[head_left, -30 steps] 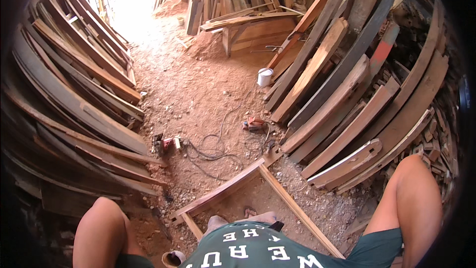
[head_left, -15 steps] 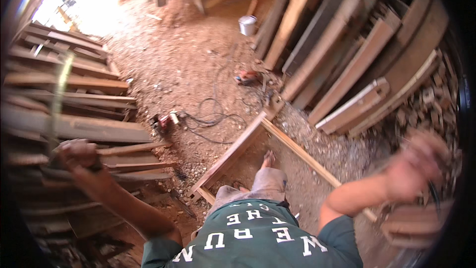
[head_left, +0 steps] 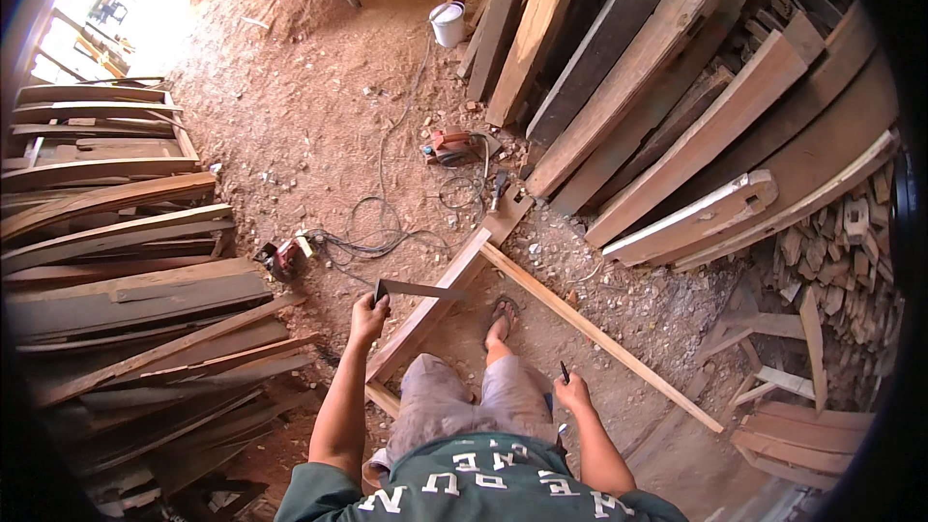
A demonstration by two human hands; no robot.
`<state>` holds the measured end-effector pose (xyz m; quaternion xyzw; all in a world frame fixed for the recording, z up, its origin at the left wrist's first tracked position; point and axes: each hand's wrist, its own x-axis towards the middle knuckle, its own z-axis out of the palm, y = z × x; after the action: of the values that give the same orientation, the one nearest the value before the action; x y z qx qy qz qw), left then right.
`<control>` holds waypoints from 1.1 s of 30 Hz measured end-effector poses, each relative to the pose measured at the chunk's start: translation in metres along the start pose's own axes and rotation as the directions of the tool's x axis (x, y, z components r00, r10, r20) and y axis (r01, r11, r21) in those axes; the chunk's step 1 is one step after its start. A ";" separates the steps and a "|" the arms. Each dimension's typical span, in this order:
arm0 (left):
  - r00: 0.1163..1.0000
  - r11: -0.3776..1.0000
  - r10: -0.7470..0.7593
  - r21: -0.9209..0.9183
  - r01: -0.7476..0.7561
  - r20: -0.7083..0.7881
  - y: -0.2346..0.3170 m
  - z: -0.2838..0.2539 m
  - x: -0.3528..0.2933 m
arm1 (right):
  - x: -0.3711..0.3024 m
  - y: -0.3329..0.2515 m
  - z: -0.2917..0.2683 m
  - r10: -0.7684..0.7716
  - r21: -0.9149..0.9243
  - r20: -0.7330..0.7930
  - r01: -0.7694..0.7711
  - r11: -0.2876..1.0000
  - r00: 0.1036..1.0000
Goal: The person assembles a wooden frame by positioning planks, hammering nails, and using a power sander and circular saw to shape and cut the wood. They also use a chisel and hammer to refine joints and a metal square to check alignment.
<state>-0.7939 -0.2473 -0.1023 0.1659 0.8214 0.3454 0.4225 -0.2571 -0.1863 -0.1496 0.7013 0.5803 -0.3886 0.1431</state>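
My left hand (head_left: pixel 366 322) is closed round the dark handle of a carpenter's square (head_left: pixel 422 289), whose thin blade points right, above a reddish wooden beam (head_left: pixel 421 322). Lower to the right, my right hand (head_left: pixel 573 393) grips a slim dark pen (head_left: pixel 565 370), tip upward. The beam meets a long pale wooden strip (head_left: pixel 601 333) at an angle on the ground, and my sandalled foot (head_left: pixel 501 323) stands between the two. A short piece of wood (head_left: pixel 384 398) joins the beam's near end, partly hidden by my leg.
Stacked boards (head_left: pixel 135 290) line the left side; tall planks (head_left: pixel 628 77) lean on the right. A red power tool (head_left: pixel 282 259), an orange-red power tool (head_left: pixel 450 146) and looped cables (head_left: pixel 372 242) lie on sawdust. A white bucket (head_left: pixel 448 27) stands farther off. A wooden frame (head_left: pixel 785 382) sits lower right.
Both arms have come in from wide at the sides to before my body. The square now shows clearly in my left hand, and the pen in my right. My view has shifted slightly.
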 end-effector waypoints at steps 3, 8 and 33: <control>0.997 0.979 0.065 -0.193 -0.069 -0.028 -0.019 0.057 0.068 | 0.045 0.002 -0.015 0.019 0.097 0.074 -0.026 0.995 0.997; 0.987 0.986 -0.034 0.165 0.008 0.155 -0.018 0.149 0.173 | 0.114 0.012 -0.008 0.107 0.247 0.053 -0.117 0.962 0.993; 0.972 0.879 0.005 0.462 -0.116 0.234 -0.188 0.369 0.418 | 0.264 -0.088 0.098 -0.031 0.215 0.199 -0.013 0.976 0.980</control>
<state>-0.7378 0.0133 -0.6268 0.3277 0.8217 0.1265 0.4488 -0.3688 -0.0395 -0.3792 0.6671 0.5206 -0.5187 0.1223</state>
